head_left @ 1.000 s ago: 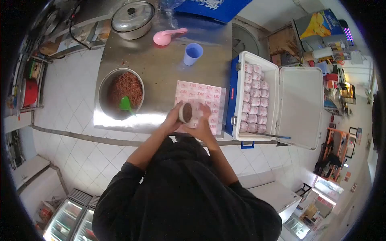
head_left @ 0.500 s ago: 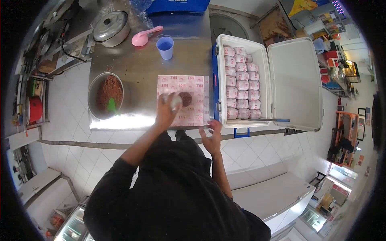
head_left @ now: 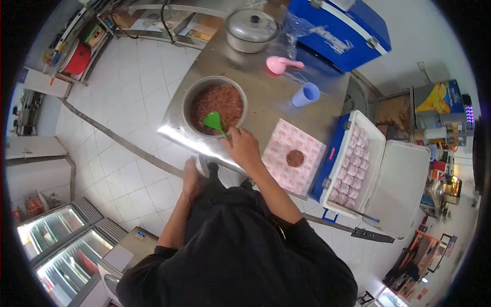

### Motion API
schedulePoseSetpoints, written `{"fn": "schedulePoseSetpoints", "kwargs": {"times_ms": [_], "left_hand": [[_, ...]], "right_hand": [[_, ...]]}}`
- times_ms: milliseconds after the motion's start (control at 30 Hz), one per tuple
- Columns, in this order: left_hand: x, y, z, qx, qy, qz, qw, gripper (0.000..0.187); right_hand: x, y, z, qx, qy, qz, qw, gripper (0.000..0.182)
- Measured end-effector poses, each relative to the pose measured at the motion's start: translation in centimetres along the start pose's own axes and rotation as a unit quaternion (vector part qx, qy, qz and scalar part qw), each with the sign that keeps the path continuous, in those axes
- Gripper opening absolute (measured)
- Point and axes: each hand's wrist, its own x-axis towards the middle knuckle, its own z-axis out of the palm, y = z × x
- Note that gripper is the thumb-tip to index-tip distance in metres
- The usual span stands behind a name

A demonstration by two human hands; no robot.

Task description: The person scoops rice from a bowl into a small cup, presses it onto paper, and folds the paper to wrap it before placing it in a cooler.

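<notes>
My right hand is closed at the handle end of a green rice paddle. The paddle's blade rests in reddish-brown rice inside a round metal pot. Below the table's front edge, my left hand is closed around a small pale cup, partly hidden by the fingers. A round, flat portion of rice lies on a stack of pink printed wrapping paper, to the right of my right hand.
A cooler with its lid open holds several rows of wrapped packets. On the steel table stand a purple cup, a pink scoop and a lidded pot. A blue cooler lid or box is behind them.
My left hand has moved from the paper down to the left with the cup. My right hand has moved left to the paddle in the pot. The view has turned left.
</notes>
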Motion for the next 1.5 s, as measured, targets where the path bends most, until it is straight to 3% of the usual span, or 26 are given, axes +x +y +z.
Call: {"fn": "schedulePoseSetpoints", "kwargs": {"times_ms": [33,133,233,267,400,467,533,633,767,867,967,1167,1333,1500], "left_hand": [[0.7,0.7,-1.3,-0.025,-0.003,0.001,1.000,0.055],[1.9,5.1,-3.3,-0.008,0.006,0.040,0.999,0.059],[1.5,12.6,-2.4,-0.062,-0.006,-0.001,0.998,0.061],[3.4,11.8,-2.5,-0.074,0.023,0.058,0.995,0.050],[10.1,11.4,-2.7,0.058,0.011,0.117,0.991,0.048],[9.4,15.3,-1.4,0.124,-0.003,0.096,0.988,0.045],[8.0,19.6,-0.1,0.175,-0.018,0.051,0.983,0.043],[10.6,16.5,-0.8,0.289,0.039,0.246,0.924,0.046],[11.8,14.8,-1.1,0.267,0.013,0.296,0.917,0.050],[12.4,13.7,-0.8,0.274,0.028,0.297,0.915,0.047],[13.2,12.6,-0.5,0.254,0.039,0.311,0.915,0.044],[13.5,12.5,-0.1,0.242,0.069,0.343,0.905,0.041],[14.0,11.7,-0.1,0.242,0.074,0.351,0.902,0.039],[14.2,11.4,0.1,0.262,0.083,0.362,0.891,0.039]], "right_hand": [[1.7,-1.1,1.4,-0.057,-0.015,0.001,0.998,0.019],[6.1,-2.3,3.3,-0.113,-0.202,0.085,0.969,0.018],[9.4,-3.7,3.8,-0.166,-0.186,0.086,0.964,0.021],[10.9,-3.6,4.3,-0.206,-0.246,0.114,0.940,0.023],[15.0,-5.0,6.3,-0.262,-0.366,0.135,0.883,0.022],[16.8,-7.4,6.1,-0.286,-0.433,0.185,0.834,0.021],[16.4,-7.6,6.0,-0.301,-0.364,0.151,0.869,0.022],[16.9,-8.9,4.8,-0.295,-0.234,0.161,0.912,0.024],[19.3,-7.3,4.6,-0.299,-0.131,0.115,0.938,0.026],[20.2,-4.0,7.4,-0.306,-0.150,0.075,0.937,0.026],[21.1,-4.5,6.9,-0.297,-0.258,0.062,0.917,0.023],[22.5,-3.3,7.4,-0.238,-0.342,0.099,0.904,0.028],[18.9,-6.0,7.1,-0.221,-0.320,0.064,0.919,0.020],[13.6,-6.5,8.6,-0.229,-0.298,0.014,0.926,0.028]]}}
